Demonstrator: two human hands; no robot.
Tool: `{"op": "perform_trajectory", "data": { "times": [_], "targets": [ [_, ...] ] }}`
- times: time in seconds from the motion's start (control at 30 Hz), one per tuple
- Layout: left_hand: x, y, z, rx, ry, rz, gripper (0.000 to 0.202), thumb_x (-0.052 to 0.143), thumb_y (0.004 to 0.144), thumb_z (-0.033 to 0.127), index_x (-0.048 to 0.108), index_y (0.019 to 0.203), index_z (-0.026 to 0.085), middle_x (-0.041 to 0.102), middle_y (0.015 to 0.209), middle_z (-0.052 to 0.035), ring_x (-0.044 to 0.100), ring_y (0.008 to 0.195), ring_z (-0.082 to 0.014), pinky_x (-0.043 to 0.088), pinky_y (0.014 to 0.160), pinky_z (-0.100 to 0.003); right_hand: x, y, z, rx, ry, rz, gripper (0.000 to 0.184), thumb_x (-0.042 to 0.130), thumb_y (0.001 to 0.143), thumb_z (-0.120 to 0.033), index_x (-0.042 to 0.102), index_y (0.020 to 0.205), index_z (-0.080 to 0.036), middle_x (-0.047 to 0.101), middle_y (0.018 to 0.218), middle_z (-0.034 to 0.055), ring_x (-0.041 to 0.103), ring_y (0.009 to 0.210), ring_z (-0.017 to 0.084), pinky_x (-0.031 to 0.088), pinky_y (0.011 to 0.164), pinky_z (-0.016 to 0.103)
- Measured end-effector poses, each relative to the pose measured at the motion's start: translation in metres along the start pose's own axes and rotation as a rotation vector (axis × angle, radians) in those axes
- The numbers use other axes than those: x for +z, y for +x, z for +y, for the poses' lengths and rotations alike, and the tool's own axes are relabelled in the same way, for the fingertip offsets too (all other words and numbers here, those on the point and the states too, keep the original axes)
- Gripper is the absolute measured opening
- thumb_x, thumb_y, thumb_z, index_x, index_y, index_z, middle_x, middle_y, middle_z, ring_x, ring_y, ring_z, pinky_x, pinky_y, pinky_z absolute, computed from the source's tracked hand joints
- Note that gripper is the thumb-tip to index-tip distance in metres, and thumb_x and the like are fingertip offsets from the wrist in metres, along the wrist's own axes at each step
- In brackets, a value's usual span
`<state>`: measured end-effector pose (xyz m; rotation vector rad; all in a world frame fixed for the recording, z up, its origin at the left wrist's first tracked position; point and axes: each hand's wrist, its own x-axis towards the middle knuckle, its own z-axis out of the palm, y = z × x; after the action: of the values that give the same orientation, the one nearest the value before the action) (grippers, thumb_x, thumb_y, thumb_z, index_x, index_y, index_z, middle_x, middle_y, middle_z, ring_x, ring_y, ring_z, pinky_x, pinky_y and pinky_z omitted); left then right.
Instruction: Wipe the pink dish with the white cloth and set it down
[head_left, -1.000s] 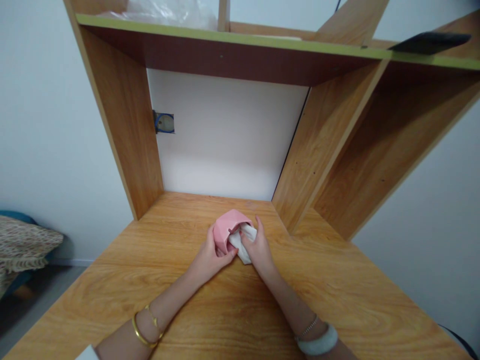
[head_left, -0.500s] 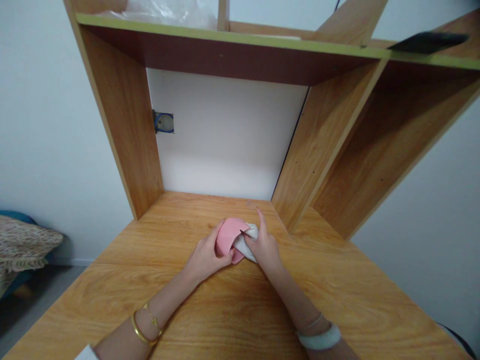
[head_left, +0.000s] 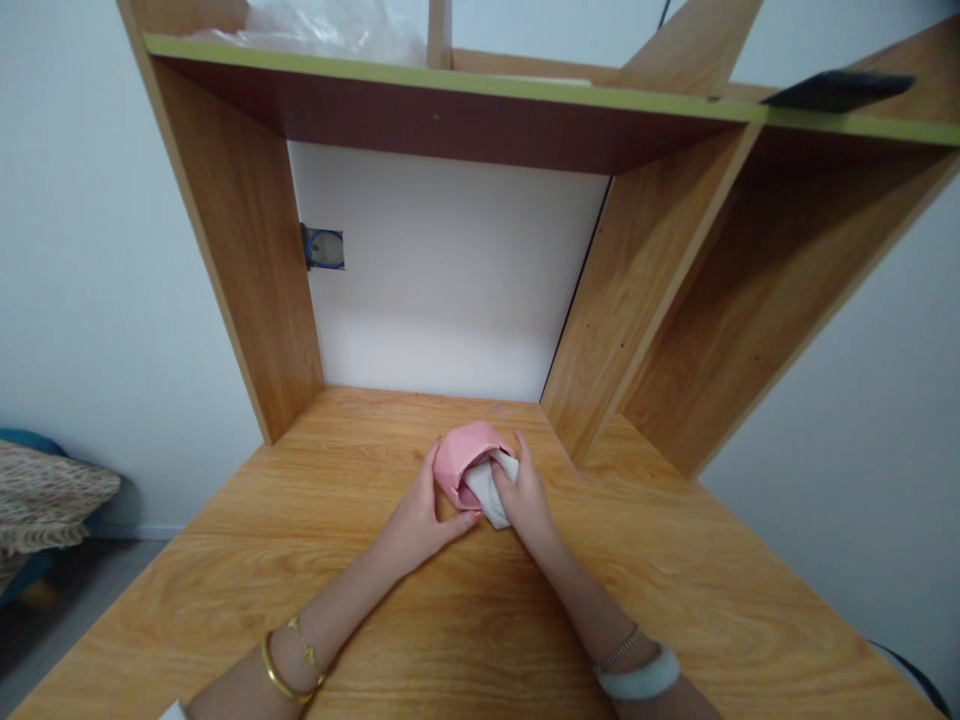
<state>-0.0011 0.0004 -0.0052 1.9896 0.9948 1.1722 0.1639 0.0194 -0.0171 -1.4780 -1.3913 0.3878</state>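
A pink faceted bowl [head_left: 466,445], with notches in its rim, is tilted so that its mouth turns toward me and to the right. My left hand [head_left: 417,515] grips it from the left, the thumb at its lower rim and the fingers around its far side. In my right hand [head_left: 523,497] is a white cloth [head_left: 487,492], partly pushed inside the bowl. The right fingertips are hidden by the cloth and bowl. Both hands are above the wooden desktop [head_left: 360,610]; whether the bowl touches it I cannot tell.
A wooden shelf unit [head_left: 225,240] rises behind the desktop, with upright panels [head_left: 637,300] at the right. On its upper shelf lie clear plastic wrapping [head_left: 337,32] and a dark flat object [head_left: 840,90]. An open wall box [head_left: 325,249] shows in the back panel. A fringed cover [head_left: 52,490] hangs at far left.
The bowl has turned in my left hand, its mouth now facing me more. My right hand has shifted with the cloth, and its raised index finger has come down toward the rim.
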Motion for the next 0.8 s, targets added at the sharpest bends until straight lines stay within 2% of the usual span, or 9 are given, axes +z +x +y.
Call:
{"op": "perform_trajectory", "data": {
  "times": [0.13,0.23,0.33,0.47,0.53,0.67,0.8],
  "targets": [
    [0.006,0.001,-0.002,-0.005,-0.124,0.033,0.076,0.056,0.078,0.03,0.006,0.133,0.016,0.04,0.128,-0.014,0.043,0.115,-0.0219,0.036,0.094,-0.036,0.009,-0.002,-0.001,-0.018,0.112,-0.022,0.063,0.043,0.077,-0.021,0.018,0.135,-0.014,0.051,0.119,0.0116,0.051,0.105,0.018,0.04,0.088,0.033],
    [0.004,0.002,-0.004,-0.086,-0.17,0.036,0.07,0.055,0.077,0.029,0.012,0.131,0.016,0.05,0.114,-0.0111,0.055,0.097,-0.0194,0.048,0.078,-0.031,0.011,-0.004,-0.005,0.034,0.111,-0.05,0.067,0.046,0.074,-0.021,0.017,0.134,-0.014,0.055,0.113,0.0111,0.056,0.097,0.019,0.043,0.084,0.033],
    [0.001,0.003,-0.004,-0.14,-0.16,0.04,0.071,0.059,0.075,0.03,0.017,0.13,0.016,0.056,0.104,-0.0088,0.059,0.083,-0.0174,0.05,0.069,-0.028,0.008,-0.003,-0.01,0.063,0.081,-0.045,0.069,0.049,0.071,-0.023,0.02,0.133,-0.012,0.058,0.107,0.0113,0.059,0.089,0.019,0.046,0.079,0.032],
    [-0.002,0.004,-0.001,-0.16,-0.086,0.066,0.069,0.061,0.073,0.031,0.023,0.129,0.017,0.058,0.1,-0.0068,0.059,0.083,-0.0175,0.05,0.071,-0.03,0.002,-0.002,-0.015,0.054,-0.036,0.001,0.07,0.054,0.069,-0.027,0.025,0.131,-0.013,0.059,0.105,0.0114,0.059,0.089,0.021,0.046,0.077,0.032],
    [-0.004,0.004,0.0,-0.154,-0.055,0.065,0.067,0.06,0.073,0.03,0.025,0.128,0.017,0.058,0.102,-0.0067,0.06,0.084,-0.0177,0.049,0.073,-0.031,-0.001,-0.002,-0.017,0.059,-0.123,0.008,0.071,0.055,0.07,-0.029,0.025,0.132,-0.014,0.06,0.102,0.011,0.06,0.085,0.022,0.046,0.071,0.031],
    [-0.008,0.003,0.005,-0.125,0.007,0.067,0.066,0.059,0.072,0.03,0.027,0.129,0.017,0.058,0.108,-0.0087,0.059,0.091,-0.0198,0.047,0.079,-0.032,-0.007,-0.002,-0.023,0.055,-0.339,-0.034,0.071,0.052,0.074,-0.032,0.02,0.135,-0.017,0.065,0.082,0.0076,0.063,0.069,0.022,0.043,0.055,0.026],
    [-0.011,0.001,0.013,-0.131,0.116,0.056,0.069,0.06,0.071,0.034,0.028,0.131,0.019,0.059,0.109,-0.0088,0.058,0.093,-0.0226,0.046,0.08,-0.033,-0.014,-0.003,-0.026,-0.008,-0.562,-0.061,0.07,0.05,0.077,-0.035,0.018,0.136,-0.018,0.065,0.069,0.0064,0.063,0.062,0.024,0.038,0.05,0.025]
  ]
}}
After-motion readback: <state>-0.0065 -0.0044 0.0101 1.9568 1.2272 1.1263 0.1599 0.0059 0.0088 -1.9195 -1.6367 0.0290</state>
